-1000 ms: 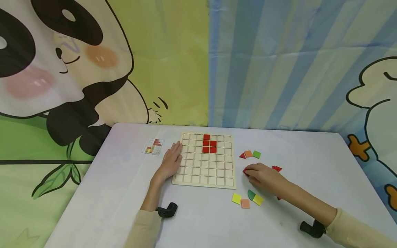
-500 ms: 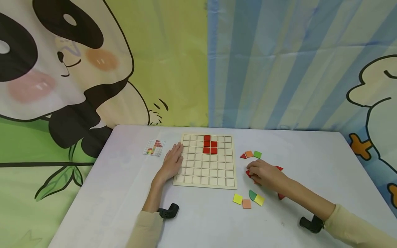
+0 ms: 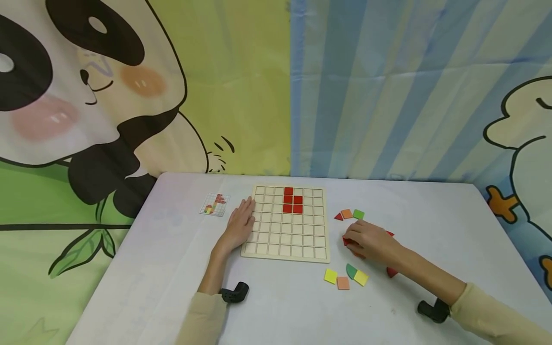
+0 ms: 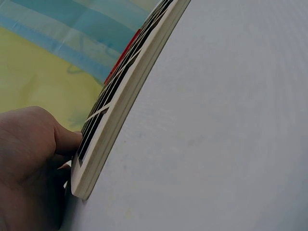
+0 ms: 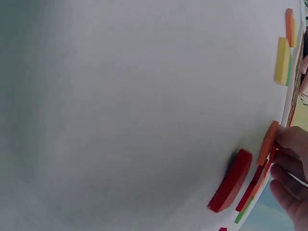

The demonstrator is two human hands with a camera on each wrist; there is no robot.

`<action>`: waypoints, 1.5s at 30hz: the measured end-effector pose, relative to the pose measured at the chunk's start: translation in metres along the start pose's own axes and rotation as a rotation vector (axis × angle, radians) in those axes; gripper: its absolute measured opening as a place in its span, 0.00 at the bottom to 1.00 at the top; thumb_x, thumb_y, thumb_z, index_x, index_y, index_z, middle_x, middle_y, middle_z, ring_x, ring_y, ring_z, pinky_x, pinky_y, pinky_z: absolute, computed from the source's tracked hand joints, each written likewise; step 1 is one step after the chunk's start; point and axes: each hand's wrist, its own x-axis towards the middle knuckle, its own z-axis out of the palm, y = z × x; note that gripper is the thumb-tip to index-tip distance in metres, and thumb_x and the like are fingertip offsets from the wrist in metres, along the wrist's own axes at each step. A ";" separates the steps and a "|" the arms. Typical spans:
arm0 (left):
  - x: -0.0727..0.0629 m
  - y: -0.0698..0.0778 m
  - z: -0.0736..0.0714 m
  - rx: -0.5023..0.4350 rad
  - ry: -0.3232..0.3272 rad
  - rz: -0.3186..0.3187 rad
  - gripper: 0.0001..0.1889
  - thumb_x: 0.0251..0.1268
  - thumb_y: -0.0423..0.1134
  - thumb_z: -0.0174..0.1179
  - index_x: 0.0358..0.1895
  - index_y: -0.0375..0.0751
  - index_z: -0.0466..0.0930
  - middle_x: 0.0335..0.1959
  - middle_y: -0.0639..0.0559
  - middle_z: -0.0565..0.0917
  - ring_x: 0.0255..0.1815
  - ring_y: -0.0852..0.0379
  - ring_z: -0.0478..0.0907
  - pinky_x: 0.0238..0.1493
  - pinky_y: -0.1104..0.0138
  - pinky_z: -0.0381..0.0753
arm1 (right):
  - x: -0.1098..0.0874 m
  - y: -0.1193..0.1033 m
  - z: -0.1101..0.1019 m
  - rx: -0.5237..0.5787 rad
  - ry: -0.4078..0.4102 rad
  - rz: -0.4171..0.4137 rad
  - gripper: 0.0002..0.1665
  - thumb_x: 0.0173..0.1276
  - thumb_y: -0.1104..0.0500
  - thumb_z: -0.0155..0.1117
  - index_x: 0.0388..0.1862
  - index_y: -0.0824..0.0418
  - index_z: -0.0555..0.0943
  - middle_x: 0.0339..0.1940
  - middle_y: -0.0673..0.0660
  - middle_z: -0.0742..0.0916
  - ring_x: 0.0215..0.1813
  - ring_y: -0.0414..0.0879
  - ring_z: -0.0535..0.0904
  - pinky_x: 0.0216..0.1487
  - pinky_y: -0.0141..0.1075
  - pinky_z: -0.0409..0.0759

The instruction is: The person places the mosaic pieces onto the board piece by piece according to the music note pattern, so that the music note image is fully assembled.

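A pale wooden grid board (image 3: 284,235) lies on the white table with several red square tiles (image 3: 288,208) set in its upper cells. My left hand (image 3: 239,225) lies along the board's left edge, fingers extended; the left wrist view shows the thumb against that edge. To the right of the board, my right hand (image 3: 371,242) pinches a red tile (image 3: 346,241) low over the table, its outline mostly covered by the fingers. In the right wrist view, an orange tile (image 5: 268,143) is right at the thumb and a dark red piece (image 5: 231,182) lies nearby.
A small printed card (image 3: 214,204) with a coloured grid pattern lies left of the board. Beyond the right hand are a red triangle (image 3: 339,217), an orange square (image 3: 347,214) and a green square (image 3: 358,214). Nearer are yellow (image 3: 330,276), salmon (image 3: 343,283) and dark green (image 3: 351,271) pieces.
My right hand has drawn slightly right, away from the board, with the red tile shifting along under its fingers. The left hand has stayed at the board's edge.
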 end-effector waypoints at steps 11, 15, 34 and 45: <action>0.000 -0.001 0.000 -0.011 0.008 0.012 0.30 0.83 0.35 0.42 0.82 0.30 0.49 0.86 0.40 0.46 0.88 0.42 0.36 0.85 0.46 0.33 | 0.042 -0.013 -0.008 0.030 0.108 0.037 0.13 0.59 0.65 0.79 0.43 0.62 0.88 0.40 0.54 0.88 0.37 0.45 0.84 0.35 0.34 0.86; 0.000 -0.002 0.001 -0.011 0.014 0.017 0.30 0.83 0.35 0.42 0.82 0.30 0.49 0.86 0.39 0.46 0.88 0.42 0.37 0.85 0.46 0.33 | 0.072 -0.014 -0.001 0.137 0.030 0.067 0.11 0.66 0.66 0.73 0.47 0.66 0.88 0.44 0.57 0.90 0.45 0.49 0.87 0.44 0.40 0.88; 0.000 0.000 0.000 -0.008 0.014 0.019 0.30 0.83 0.34 0.42 0.82 0.30 0.50 0.86 0.39 0.47 0.88 0.42 0.37 0.85 0.45 0.34 | 0.113 0.000 0.025 0.147 0.024 0.080 0.07 0.70 0.68 0.68 0.43 0.70 0.89 0.39 0.61 0.89 0.43 0.55 0.86 0.45 0.44 0.88; -0.002 0.001 -0.001 -0.017 0.013 0.015 0.30 0.83 0.34 0.42 0.82 0.30 0.49 0.86 0.39 0.47 0.88 0.42 0.37 0.85 0.45 0.33 | 0.120 0.003 0.022 0.245 -0.061 0.197 0.07 0.71 0.65 0.68 0.43 0.68 0.89 0.42 0.60 0.89 0.47 0.54 0.86 0.51 0.46 0.86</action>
